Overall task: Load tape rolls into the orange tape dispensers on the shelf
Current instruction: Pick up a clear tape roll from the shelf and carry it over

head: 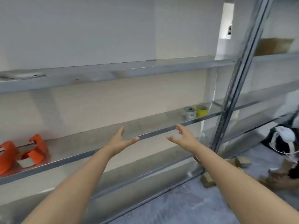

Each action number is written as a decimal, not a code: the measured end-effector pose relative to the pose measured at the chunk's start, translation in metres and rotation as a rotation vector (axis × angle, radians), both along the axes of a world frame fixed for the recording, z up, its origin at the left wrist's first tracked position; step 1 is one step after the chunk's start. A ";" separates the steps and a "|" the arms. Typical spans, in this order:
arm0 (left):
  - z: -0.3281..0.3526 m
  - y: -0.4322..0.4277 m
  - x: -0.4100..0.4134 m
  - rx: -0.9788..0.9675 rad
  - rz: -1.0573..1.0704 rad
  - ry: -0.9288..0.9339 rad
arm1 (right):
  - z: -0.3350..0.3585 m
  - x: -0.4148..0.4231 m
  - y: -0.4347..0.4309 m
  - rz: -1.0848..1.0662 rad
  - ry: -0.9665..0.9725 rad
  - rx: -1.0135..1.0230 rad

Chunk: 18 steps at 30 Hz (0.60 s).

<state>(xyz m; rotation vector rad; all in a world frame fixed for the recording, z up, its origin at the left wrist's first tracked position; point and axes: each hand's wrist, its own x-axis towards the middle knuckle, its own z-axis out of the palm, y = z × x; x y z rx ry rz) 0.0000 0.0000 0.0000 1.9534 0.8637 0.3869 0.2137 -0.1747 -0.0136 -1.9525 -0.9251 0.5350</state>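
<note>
Two orange tape dispensers lie at the left end of the metal shelf (pixel 100 135): one (pixel 34 150) with a whitish roll at its front, the other (pixel 7 156) cut off by the frame's left edge. At the shelf's right end stand a yellow tape roll (pixel 201 111) and a stack of whitish tape rolls (pixel 190 112). My left hand (pixel 120 139) and my right hand (pixel 183 137) reach out side by side over the shelf's front edge, both empty with fingers apart. They are between the dispensers and the rolls, touching neither.
A steel upright (pixel 233 88) stands right of the rolls. A higher shelf (pixel 113 71) holds a flat grey object (pixel 21 75). Wooden blocks (pixel 207 180) and a black-and-white bundle (pixel 283 143) lie on the floor at the right. A cardboard box (pixel 273 46) sits far right.
</note>
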 end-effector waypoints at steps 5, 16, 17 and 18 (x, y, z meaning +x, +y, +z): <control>-0.014 -0.004 0.110 -0.013 -0.150 -0.008 | -0.009 0.070 -0.029 -0.129 0.021 -0.008; -0.033 0.031 0.336 -0.008 -0.337 -0.004 | -0.015 0.252 -0.016 -0.240 0.017 -0.082; -0.037 0.035 0.351 -0.008 -0.334 0.011 | -0.020 0.266 -0.011 -0.239 0.023 -0.084; -0.043 0.038 0.364 -0.012 -0.325 0.029 | -0.026 0.278 -0.006 -0.235 0.038 -0.088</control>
